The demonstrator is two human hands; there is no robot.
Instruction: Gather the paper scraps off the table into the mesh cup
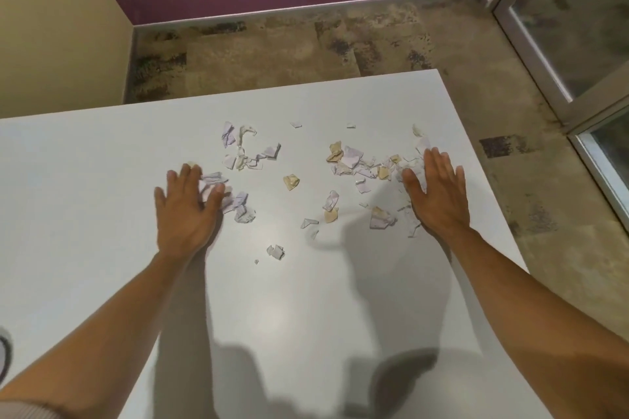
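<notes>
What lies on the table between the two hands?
Head view: loose paper scraps scattered over the white table between the left hand and right hand; nothing else.

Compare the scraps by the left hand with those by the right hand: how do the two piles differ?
The scraps by the left hand form a small, mostly white-lilac bunch. The scraps by the right hand are more numerous, spread wider, and include several tan pieces. Both lie loose on the white table, each beside flat, straight fingers.
</notes>
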